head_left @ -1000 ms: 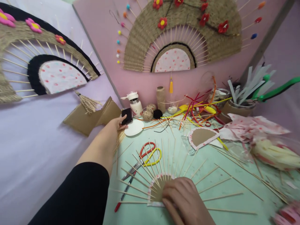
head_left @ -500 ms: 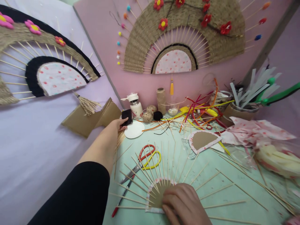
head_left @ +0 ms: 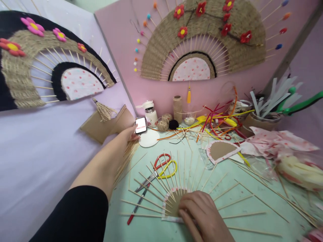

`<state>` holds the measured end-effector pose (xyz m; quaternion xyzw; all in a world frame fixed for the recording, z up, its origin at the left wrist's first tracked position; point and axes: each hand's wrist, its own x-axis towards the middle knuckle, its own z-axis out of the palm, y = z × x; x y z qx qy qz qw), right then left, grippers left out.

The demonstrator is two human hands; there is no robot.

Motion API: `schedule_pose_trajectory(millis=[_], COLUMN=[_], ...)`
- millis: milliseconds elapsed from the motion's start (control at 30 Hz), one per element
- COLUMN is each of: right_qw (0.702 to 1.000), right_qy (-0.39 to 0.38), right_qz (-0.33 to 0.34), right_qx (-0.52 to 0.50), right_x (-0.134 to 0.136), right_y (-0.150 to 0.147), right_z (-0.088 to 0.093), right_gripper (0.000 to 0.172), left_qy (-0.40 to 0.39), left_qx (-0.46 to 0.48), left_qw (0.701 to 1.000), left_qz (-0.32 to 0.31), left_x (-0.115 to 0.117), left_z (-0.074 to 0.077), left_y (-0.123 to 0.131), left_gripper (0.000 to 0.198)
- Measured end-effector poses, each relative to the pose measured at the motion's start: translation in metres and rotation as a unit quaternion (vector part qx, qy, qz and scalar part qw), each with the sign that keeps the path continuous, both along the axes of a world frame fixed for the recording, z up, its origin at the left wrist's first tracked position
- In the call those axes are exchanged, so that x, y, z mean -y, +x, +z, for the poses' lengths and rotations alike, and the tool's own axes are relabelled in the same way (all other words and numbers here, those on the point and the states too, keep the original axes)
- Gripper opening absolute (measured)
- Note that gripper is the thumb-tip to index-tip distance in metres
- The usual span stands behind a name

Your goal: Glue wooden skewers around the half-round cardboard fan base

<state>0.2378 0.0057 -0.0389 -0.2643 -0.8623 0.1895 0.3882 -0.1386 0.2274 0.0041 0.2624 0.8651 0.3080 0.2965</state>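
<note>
My left hand [head_left: 131,133] reaches far forward and is closed on the left side of a small dark device [head_left: 141,125], its screen lit white with a reddish line. My right hand [head_left: 202,210] lies with bent fingers held together on a half-round cardboard piece [head_left: 174,209] with a pink-and-white cloth edge. Thin wooden sticks [head_left: 185,168] fan outward from this piece; its right part is hidden under the hand. Left of the fan are scissors [head_left: 154,175] with a red and a yellow handle. A red-capped pen [head_left: 136,208] lies partly beneath them.
A white disc [head_left: 148,138] is beside the device. Behind stand a white bottle [head_left: 151,116], twine balls [head_left: 163,124] and a twine spool [head_left: 177,109]. A second cardboard half-round [head_left: 223,150] and patterned cloth [head_left: 275,141] lie right. Woven fans [head_left: 153,50] hang on the walls.
The device's screen, dark before, is now lit. My view has shifted slightly left, so things appear further right. My right hand stays on the cardboard.
</note>
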Motion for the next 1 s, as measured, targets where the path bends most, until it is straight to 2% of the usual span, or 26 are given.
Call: schedule_pose_trajectory(millis=[133, 267, 367, 467, 533, 633, 733, 767, 800, 867, 933, 1000], right_qw=[1.000, 0.999, 0.999, 0.998, 0.997, 0.996, 0.996, 0.996, 0.996, 0.996, 0.997, 0.997], right_qy=[0.015, 0.026, 0.023, 0.021, 0.019, 0.010, 0.012, 0.015, 0.019, 0.028, 0.031, 0.031], right_qz=[-0.024, -0.040, -0.042, -0.051, -0.073, -0.090, -0.085, -0.084, -0.083, -0.080, -0.076, -0.072], right_qx=[-0.002, -0.022, -0.014, 0.006, -0.003, -0.016, -0.014, -0.011, -0.008, -0.003, 0.001, 0.003], right_x=[-0.001, -0.002, -0.004, -0.005, -0.005, -0.005, -0.004, -0.005, -0.005, -0.007, -0.008, -0.009], right_y=[-0.002, -0.003, -0.003, -0.002, -0.001, 0.000, -0.001, -0.001, -0.002, -0.003, -0.005, -0.006], right_z=[0.006, 0.005, 0.001, -0.004, -0.006, -0.007, -0.005, -0.004, -0.003, -0.003, -0.004, -0.005], right_gripper=[0.010, 0.012, 0.015, 0.019, 0.025, 0.033, 0.033, 0.030, 0.027, 0.020, 0.016, 0.013], left_qy=[-0.026, 0.033, 0.081, 0.118, 0.202, 0.314, 0.418, 0.437, 0.455, 0.494, 0.514, 0.505], left_qx=[-0.043, -0.054, -0.038, -0.030, -0.035, -0.090, -0.206, -0.238, -0.267, -0.280, -0.270, -0.260], left_qw=[0.999, 0.994, 0.987, 0.979, 0.961, 0.925, 0.852, 0.824, 0.791, 0.745, 0.717, 0.719], left_qz=[-0.014, -0.085, -0.132, -0.164, -0.186, -0.193, -0.236, -0.273, -0.309, -0.352, -0.387, -0.400], left_x=[0.017, 0.056, 0.103, 0.161, 0.200, 0.253, 0.291, 0.300, 0.307, 0.316, 0.321, 0.323], left_z=[0.013, 0.029, 0.041, 0.048, 0.046, 0.030, 0.003, -0.007, -0.017, -0.037, -0.052, -0.062], left_y=[0.005, 0.028, 0.053, 0.077, 0.093, 0.122, 0.157, 0.168, 0.179, 0.196, 0.206, 0.211], left_gripper=[0.047, 0.035, 0.032, 0.032, 0.031, 0.031, 0.032, 0.031, 0.028, 0.025, 0.025, 0.026])
